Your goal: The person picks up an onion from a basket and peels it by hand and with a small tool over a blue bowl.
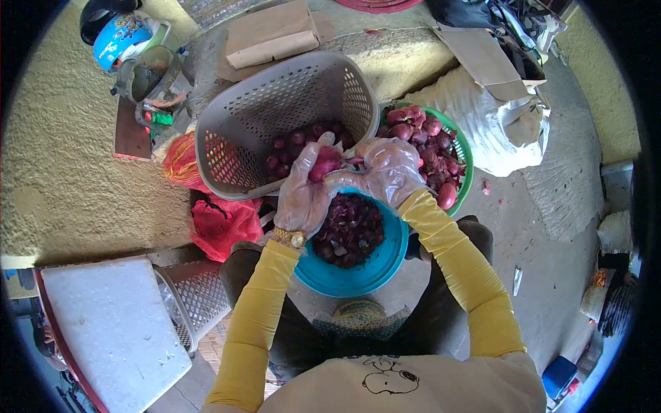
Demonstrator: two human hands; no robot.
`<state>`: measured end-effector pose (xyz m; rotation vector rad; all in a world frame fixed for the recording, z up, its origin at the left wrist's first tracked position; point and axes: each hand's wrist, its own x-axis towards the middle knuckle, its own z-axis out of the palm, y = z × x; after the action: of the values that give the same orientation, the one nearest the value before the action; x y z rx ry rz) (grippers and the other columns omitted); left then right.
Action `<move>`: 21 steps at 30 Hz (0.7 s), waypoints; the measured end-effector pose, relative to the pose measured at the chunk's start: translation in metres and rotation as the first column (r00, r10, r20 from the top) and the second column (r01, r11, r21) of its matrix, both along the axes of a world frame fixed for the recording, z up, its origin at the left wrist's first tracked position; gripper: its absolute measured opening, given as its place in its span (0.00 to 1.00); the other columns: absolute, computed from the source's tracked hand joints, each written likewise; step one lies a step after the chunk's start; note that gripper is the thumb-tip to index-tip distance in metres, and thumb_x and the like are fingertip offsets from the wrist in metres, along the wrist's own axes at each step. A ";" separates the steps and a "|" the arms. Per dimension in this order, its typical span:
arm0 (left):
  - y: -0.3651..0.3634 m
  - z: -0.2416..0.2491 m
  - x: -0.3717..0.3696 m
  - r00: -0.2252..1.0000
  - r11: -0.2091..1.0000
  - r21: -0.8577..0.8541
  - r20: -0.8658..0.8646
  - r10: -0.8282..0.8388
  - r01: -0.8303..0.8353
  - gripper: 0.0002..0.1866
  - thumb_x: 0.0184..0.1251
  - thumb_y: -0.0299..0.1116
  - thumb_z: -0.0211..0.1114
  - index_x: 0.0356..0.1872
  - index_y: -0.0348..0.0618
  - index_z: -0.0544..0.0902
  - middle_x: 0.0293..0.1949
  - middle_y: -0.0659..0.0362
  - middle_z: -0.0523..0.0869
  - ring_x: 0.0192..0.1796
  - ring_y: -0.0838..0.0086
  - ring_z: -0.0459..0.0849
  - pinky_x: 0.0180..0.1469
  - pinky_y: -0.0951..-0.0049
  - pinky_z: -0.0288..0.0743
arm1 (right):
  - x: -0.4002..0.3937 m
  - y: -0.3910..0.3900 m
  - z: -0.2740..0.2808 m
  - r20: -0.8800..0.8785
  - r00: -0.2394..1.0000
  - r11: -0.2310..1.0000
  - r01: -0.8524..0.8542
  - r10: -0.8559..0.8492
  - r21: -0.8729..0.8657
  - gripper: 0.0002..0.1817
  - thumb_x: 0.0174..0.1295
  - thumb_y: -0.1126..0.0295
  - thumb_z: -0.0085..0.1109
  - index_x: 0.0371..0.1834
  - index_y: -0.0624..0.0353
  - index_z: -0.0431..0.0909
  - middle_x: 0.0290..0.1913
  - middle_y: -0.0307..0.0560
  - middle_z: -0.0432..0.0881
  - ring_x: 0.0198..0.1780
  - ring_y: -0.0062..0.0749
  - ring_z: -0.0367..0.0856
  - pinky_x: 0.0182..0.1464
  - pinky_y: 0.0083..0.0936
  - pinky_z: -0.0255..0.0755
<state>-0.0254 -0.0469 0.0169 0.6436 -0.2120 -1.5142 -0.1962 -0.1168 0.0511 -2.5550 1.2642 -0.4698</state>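
Note:
My left hand (303, 196), in a clear plastic glove, is closed around a red onion (325, 164). Close beside it, my right hand (391, 168), also gloved, is curled shut at the onion's right side. A small pinkish-red end shows at the outer edge of that fist; what it belongs to is hidden. Below both hands sits a blue basin (385, 272) with dark purple onion skins (348, 230) in it. Beyond my left hand stands a grey perforated basket (268, 103) with several red onions (296, 144) at its bottom. A green basket (468, 168) of onions stands to the right.
A red mesh sack (227, 224) lies left of the basin. Farther left are a white foam lid (113, 330) and another perforated basket (200, 296). Flattened cardboard (272, 34) lies behind the grey basket, and a white sack (482, 117) stands behind the green one.

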 end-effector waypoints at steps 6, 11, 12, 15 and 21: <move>0.001 -0.002 0.000 0.987 0.996 0.015 -0.135 -0.082 0.085 0.31 0.79 0.44 0.60 0.72 0.32 0.68 0.62 0.44 0.81 0.64 0.53 0.80 0.69 0.49 0.76 | -0.001 -0.003 0.013 -0.065 0.996 0.997 -0.062 0.059 -0.041 0.41 0.46 0.20 0.62 0.36 0.50 0.88 0.35 0.46 0.87 0.43 0.51 0.87 0.47 0.43 0.80; 0.001 0.009 -0.002 0.969 0.995 0.043 -0.233 -0.078 0.090 0.29 0.80 0.43 0.60 0.70 0.31 0.69 0.62 0.40 0.80 0.63 0.50 0.82 0.67 0.51 0.78 | -0.001 -0.001 0.015 -0.072 0.992 0.992 -0.111 0.107 -0.060 0.39 0.46 0.22 0.64 0.42 0.46 0.89 0.38 0.45 0.87 0.44 0.50 0.87 0.48 0.43 0.79; 0.001 0.009 -0.002 0.964 0.994 0.052 -0.253 -0.078 0.095 0.30 0.79 0.44 0.59 0.71 0.31 0.68 0.64 0.39 0.79 0.64 0.48 0.81 0.67 0.50 0.78 | -0.002 -0.001 0.019 -0.081 0.991 0.993 -0.112 0.109 -0.034 0.39 0.46 0.22 0.64 0.43 0.45 0.89 0.39 0.46 0.87 0.44 0.49 0.87 0.48 0.43 0.79; 0.000 0.004 0.001 0.920 0.991 -0.024 -0.370 -0.129 0.129 0.30 0.79 0.44 0.58 0.71 0.32 0.68 0.66 0.38 0.77 0.66 0.46 0.79 0.68 0.49 0.77 | -0.003 -0.001 0.017 -0.047 0.993 0.993 -0.111 0.109 -0.029 0.38 0.46 0.22 0.63 0.44 0.43 0.89 0.39 0.45 0.87 0.44 0.49 0.87 0.47 0.43 0.79; 0.001 0.001 0.001 0.890 0.991 -0.062 -0.438 -0.130 0.115 0.29 0.78 0.45 0.58 0.71 0.35 0.70 0.68 0.37 0.76 0.68 0.45 0.77 0.68 0.49 0.77 | 0.001 -0.002 -0.004 0.081 0.993 0.996 -0.086 0.088 -0.023 0.40 0.44 0.20 0.63 0.40 0.46 0.89 0.33 0.45 0.88 0.39 0.50 0.88 0.43 0.43 0.80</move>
<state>-0.0246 -0.0464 0.0179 0.2470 0.0724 -1.7336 -0.1953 -0.1186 0.0466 -2.5663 1.1205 -0.5654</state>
